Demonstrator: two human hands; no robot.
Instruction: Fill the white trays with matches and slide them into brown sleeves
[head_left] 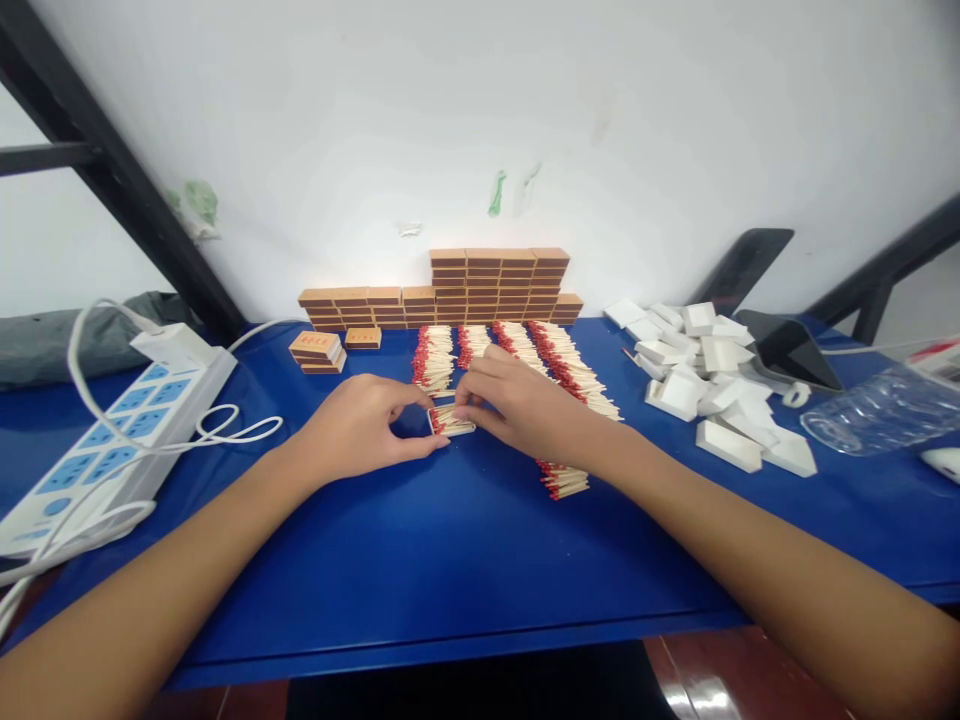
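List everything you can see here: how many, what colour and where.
Held tray: one, white, between the hands
Matches: uncounted, cream with red heads, in that tray, rows behind, bunch by right forearm
Stacked matchboxes: dozens, brown, against wall
Loose matchboxes: a few, orange-brown, left
Spare trays: many, white, heaped right
Dark devices: two, black, back right
Ring: one, white, right
Bottle: one, clear, far right
Power strip: one, white and blue, left
Cables: several, white, mostly left
Bag: one, grey, far left
Scraps: several, green or whitish, on wall
Wall: one, white, behind
Table: one, blue, underneath
Left hand: one, bare, grip on held tray
Right hand: one, bare, fingertips at held tray
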